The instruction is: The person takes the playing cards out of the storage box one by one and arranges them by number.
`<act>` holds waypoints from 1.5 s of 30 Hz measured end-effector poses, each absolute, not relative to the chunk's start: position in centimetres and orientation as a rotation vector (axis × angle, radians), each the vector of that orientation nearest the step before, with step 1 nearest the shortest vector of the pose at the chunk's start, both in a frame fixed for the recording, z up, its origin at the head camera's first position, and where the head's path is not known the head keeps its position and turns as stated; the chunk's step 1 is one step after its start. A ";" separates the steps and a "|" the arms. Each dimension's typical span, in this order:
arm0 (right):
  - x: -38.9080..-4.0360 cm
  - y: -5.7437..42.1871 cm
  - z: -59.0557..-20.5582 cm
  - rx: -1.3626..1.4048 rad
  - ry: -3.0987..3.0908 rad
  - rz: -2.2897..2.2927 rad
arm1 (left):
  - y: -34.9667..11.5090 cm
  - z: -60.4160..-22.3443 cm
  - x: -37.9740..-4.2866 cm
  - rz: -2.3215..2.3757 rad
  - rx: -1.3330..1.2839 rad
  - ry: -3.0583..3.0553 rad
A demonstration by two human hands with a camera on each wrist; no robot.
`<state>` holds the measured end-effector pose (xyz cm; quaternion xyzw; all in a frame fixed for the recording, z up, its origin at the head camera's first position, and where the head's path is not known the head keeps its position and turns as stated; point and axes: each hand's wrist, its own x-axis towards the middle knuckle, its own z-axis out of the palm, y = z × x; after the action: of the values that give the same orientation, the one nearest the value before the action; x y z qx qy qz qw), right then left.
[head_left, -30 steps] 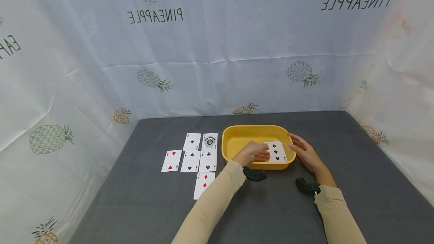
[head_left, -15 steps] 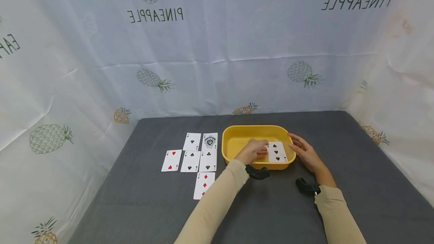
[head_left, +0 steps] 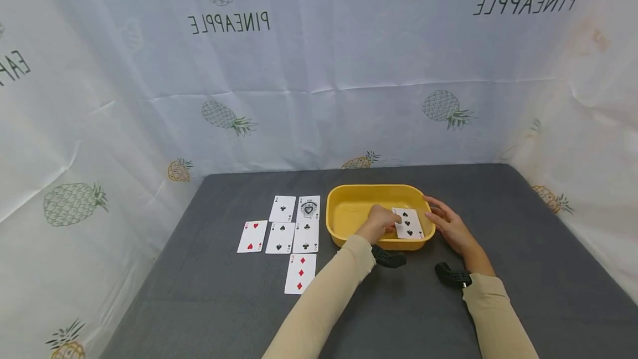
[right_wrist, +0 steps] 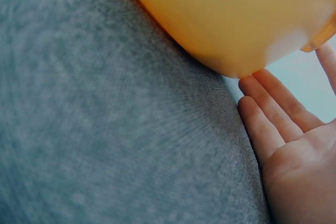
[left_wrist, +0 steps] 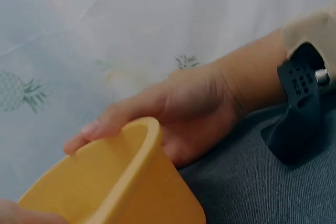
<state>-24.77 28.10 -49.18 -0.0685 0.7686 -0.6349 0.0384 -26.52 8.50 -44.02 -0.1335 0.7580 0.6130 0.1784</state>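
Observation:
My left hand (head_left: 380,222) reaches into a yellow plastic tray (head_left: 351,188), one fingertip on the left edge of a three of spades playing card (head_left: 411,226). Its other fingers are mostly hidden. A blurred fingertip (left_wrist: 29,213) shows low in the left wrist view. At the tray's right end my right hand (head_left: 451,229) holds the wall. In the left wrist view this right hand (left_wrist: 184,114) lies along the rim. From the right wrist view, fairly straight fingers (right_wrist: 273,108) touch the tray's lower outside (right_wrist: 236,24).
Left of the tray, face-up cards lie in columns: two of hearts (head_left: 251,236), ace of clubs (head_left: 282,209), two of spades (head_left: 279,237), an ornate ace (head_left: 308,209), two of clubs (head_left: 305,237) and three of diamonds (head_left: 300,273). Patterned curtains (head_left: 319,126) stand around the dark table (head_left: 224,303).
My left hand has shifted slightly right, bringing a fingertip onto the three of spades, which has turned a little. The left sleeve uncovers more of the three of diamonds. My right hand stays put.

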 end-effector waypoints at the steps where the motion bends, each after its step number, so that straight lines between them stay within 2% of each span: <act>1: -24.8 28.1 -49.2 -0.215 2.359 -1.944 | 8.6 -44.2 -26.6 1.738 -0.383 2.164; 16: -24.9 28.0 -49.2 -0.193 2.360 -1.941 | 8.7 -44.3 -27.0 1.769 -0.441 2.178; 33: -24.8 27.9 -49.3 -0.215 2.368 -1.946 | 6.8 -44.0 -26.7 1.746 -0.363 2.246; 45: -24.9 28.0 -49.4 -0.222 2.356 -1.961 | 5.9 -43.7 -27.0 1.790 -0.403 2.182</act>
<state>-24.94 28.05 -49.38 -0.0723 0.7662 -0.6376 0.0340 -27.04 5.89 -43.74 -0.1399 0.7573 0.6213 0.1448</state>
